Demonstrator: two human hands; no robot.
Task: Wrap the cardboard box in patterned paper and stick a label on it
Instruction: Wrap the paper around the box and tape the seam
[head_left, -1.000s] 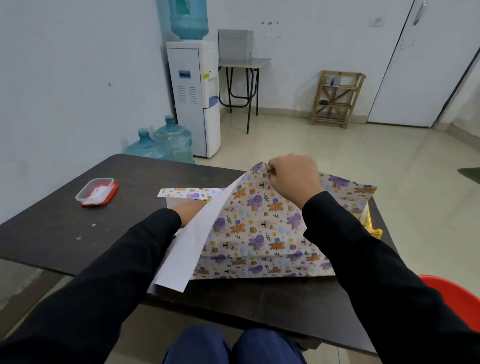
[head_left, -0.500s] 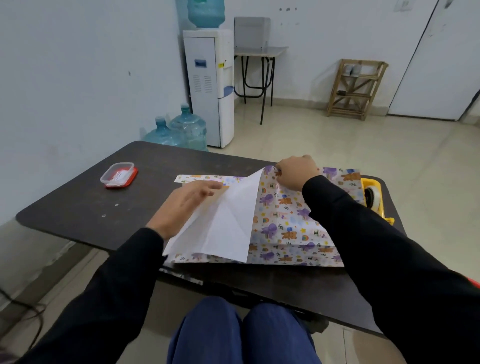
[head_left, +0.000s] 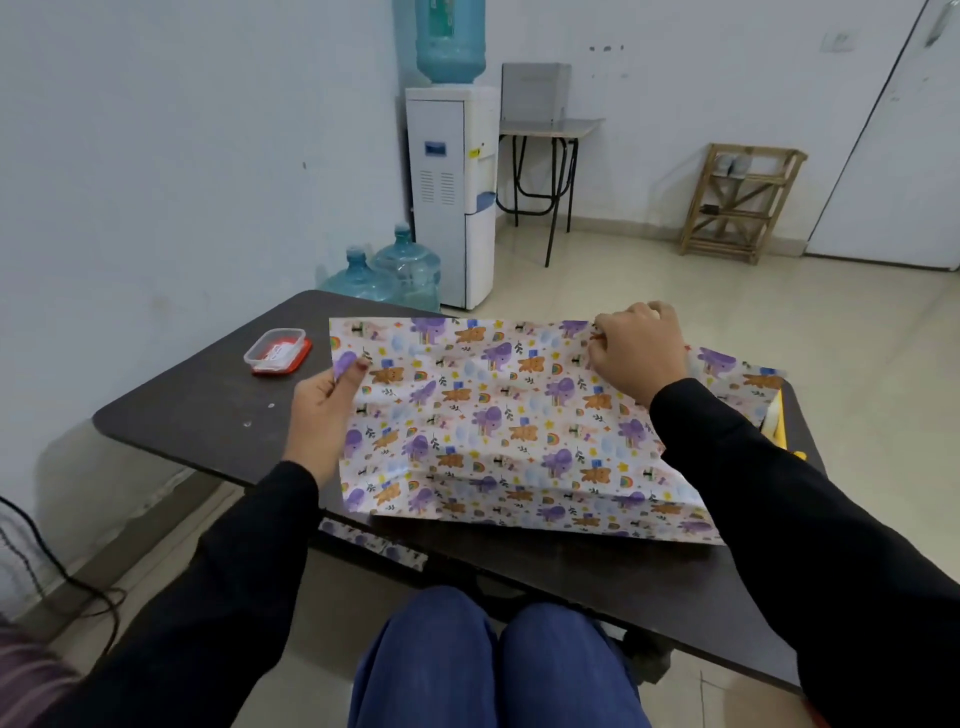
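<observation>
**Sheet held spread over the table; box not yet seen wrapped**

The patterned paper (head_left: 493, 415) is laid printed side up across the dark table (head_left: 208, 405) and covers most of its middle and right. Its left edge is pinched by the left hand (head_left: 324, 410), thumb on top and fingers beneath. Toward the far right, the sheet is gripped by the curled fingers of the right hand (head_left: 636, 353), close to the far edge. The paper is thus held taut between both hands.

The cardboard box cannot be seen. A raised crease along the near side suggests that it lies under the sheet, but this cannot be confirmed.

The step in hand is judged to be the positioning of the paper, early in the task: no fold is closed, no tape is applied and no label is placed.

For the next move, the sheet would need to be squared to the box and one side drawn tightly over before it is fixed. A yellow tape dispenser (head_left: 776, 415) is partly hidden at the right edge of the table. A small container with a red lid (head_left: 278, 351) is set at the far left, well apart from the sheet; whether labels are kept in it cannot be told. A loose strip of the same paper (head_left: 374, 540) hangs below the near table edge.
</observation>
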